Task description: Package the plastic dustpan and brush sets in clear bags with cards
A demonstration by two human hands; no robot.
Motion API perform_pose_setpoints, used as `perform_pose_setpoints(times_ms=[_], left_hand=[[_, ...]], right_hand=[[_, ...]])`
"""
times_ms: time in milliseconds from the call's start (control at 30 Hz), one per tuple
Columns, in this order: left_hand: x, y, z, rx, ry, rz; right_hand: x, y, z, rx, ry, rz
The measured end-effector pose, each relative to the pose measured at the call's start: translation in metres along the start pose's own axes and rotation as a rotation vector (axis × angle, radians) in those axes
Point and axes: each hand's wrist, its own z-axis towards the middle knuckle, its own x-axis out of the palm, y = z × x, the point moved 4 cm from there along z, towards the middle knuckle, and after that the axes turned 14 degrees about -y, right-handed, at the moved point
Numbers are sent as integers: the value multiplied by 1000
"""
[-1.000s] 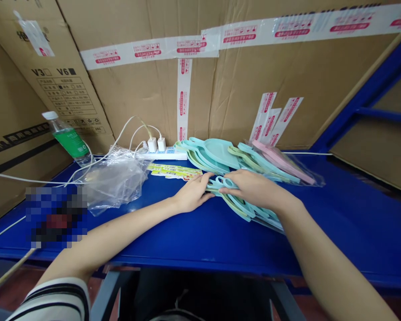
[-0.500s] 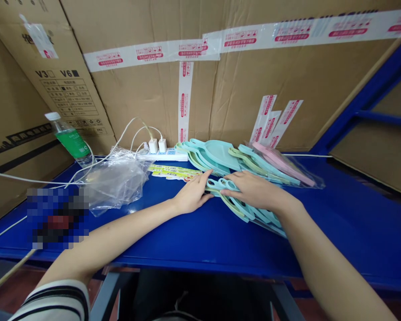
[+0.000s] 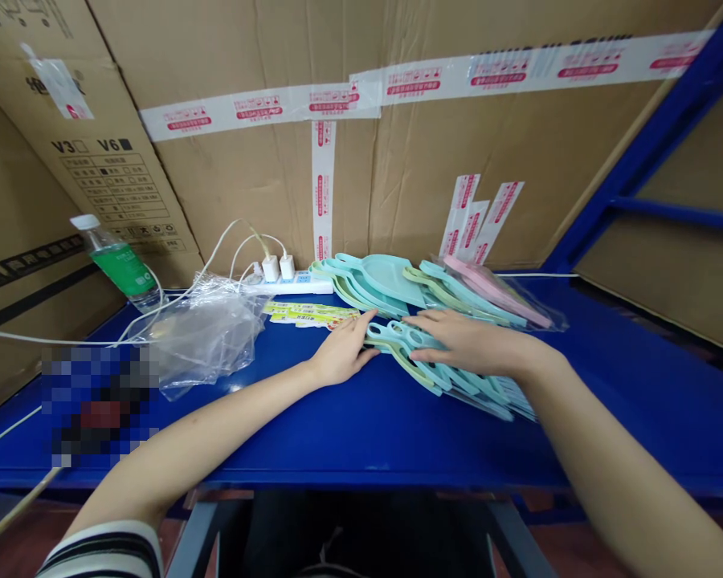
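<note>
A bunch of light blue and green plastic pieces [image 3: 430, 371] with hole-ended handles lies fanned on the blue table, partly in clear wrap; their exact kind is unclear. My left hand [image 3: 342, 352] stands at the handle ends, thumb and fingers apart, touching them from the left. Across the top reaches my right hand [image 3: 458, 341], thumb on the near side and fingers on the far side of the handles. Its palm hides part of the bunch. Behind lie more such pieces, a light blue pile [image 3: 386, 277] and a pink wrapped one [image 3: 497, 291].
Yellow-green printed strips [image 3: 307, 314] lie beyond my left hand. Further left are crumpled clear plastic bags [image 3: 210, 341], a white power strip [image 3: 313, 284] with chargers and cables, and a green-labelled bottle [image 3: 124, 267]. Cardboard [image 3: 265, 177] walls the back; a blue metal frame [image 3: 627, 152] rises at right.
My right hand has shifted slightly right along the bunch, its thumb further from the left hand. More of the handles and the lower right end show. The camera view has turned slightly.
</note>
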Motion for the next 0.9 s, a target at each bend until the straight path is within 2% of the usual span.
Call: perform_pose_setpoints(times_ms=[167,367,533,733,900], left_hand=[[-1,3,2,-8,18,-116],[-3,2,2,32,48,-195],[-2,2,3,19,69,-204],[-2,0,2,32,103,-235],[-2,-1,0,50,145,-252]], right_hand=[[6,16,-11,56,-71,-127],[0,37,-18,129,-32,-230],[-4,45,-21,178,-33,-291],[-1,54,-26,178,-76,-368],[5,59,-34,184,-99,-348]])
